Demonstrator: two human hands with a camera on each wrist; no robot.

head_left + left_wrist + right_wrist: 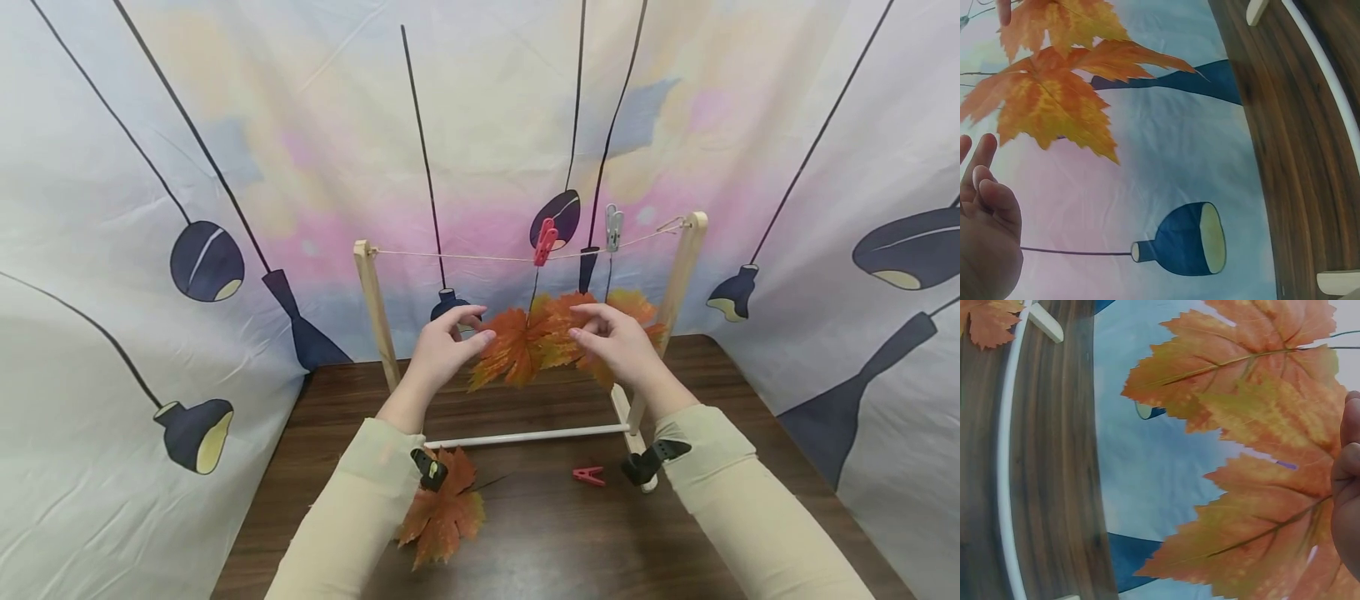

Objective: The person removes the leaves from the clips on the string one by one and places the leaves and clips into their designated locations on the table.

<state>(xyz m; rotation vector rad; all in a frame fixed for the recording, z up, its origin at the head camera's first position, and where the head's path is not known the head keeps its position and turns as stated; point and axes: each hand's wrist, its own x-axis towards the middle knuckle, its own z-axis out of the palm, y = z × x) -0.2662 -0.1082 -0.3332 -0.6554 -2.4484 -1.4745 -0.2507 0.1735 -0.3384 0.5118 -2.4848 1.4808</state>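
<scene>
Two orange artificial maple leaves hang by their stems from a string (457, 257), overlapping each other. A red clothespin (546, 243) clips the left leaf (513, 346); a grey clothespin (614, 229) clips the right leaf (633, 307). My left hand (441, 348) is raised beside the left leaf, thumb and fingers apart; the left wrist view shows a gap between them. In front of the right leaf is my right hand (618, 346), thumb and fingertips parted. Whether it touches the leaf I cannot tell. Neither hand holds anything.
The string spans a wooden frame's left post (377, 308) and right post (682, 275), with a white bar (525, 436) low between them. Another maple leaf (442, 521) lies on the brown table (540, 533), partly under my left sleeve. A red clothespin (588, 476) lies near my right wrist.
</scene>
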